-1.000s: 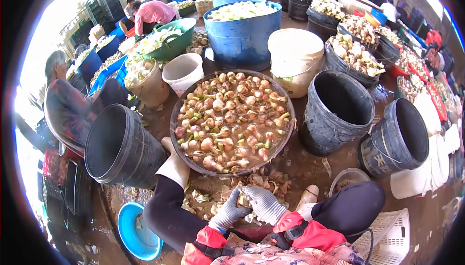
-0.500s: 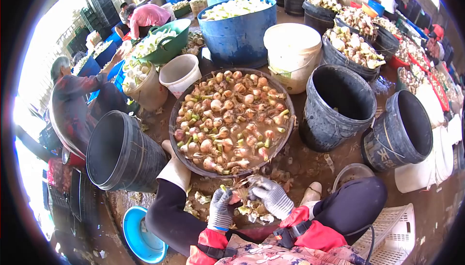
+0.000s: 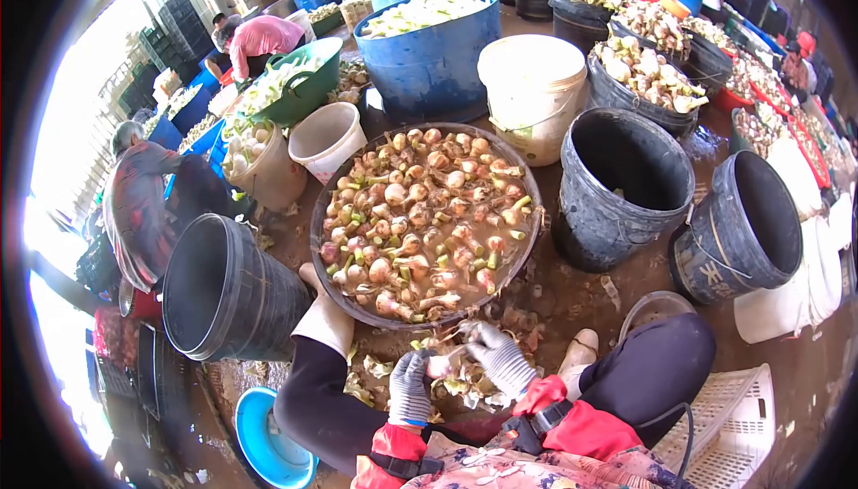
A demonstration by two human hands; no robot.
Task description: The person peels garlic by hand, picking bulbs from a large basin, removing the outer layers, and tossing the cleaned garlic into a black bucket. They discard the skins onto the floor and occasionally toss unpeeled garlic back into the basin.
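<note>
My left hand [image 3: 410,389], in a grey striped glove, is closed round a pale pinkish garlic bulb [image 3: 441,365] with a green stem end. On the other side of it my right hand [image 3: 500,359], gloved alike, has its fingers pinched on a thin brownish strip of garlic skin [image 3: 459,332]. Just beyond both hands stands a wide dark tub [image 3: 315,248], where many unpeeled garlic bulbs [image 3: 420,212] with short cut stems sit in muddy water. Shed peelings [image 3: 474,389] lie on the ground beneath my hands.
Black buckets stand at the left [image 3: 234,288] and right [image 3: 626,189], with another dark bucket [image 3: 737,225] further right. A blue basin [image 3: 268,440] and a white crate [image 3: 728,426] flank my legs. Behind are a white lidded bucket [image 3: 534,96], a large blue tub [image 3: 429,64] and co-workers.
My right hand has shifted slightly, and more of the pale bulb shows between my hands. The co-worker at left has bent lower and drawn an arm in. The view has tilted slightly.
</note>
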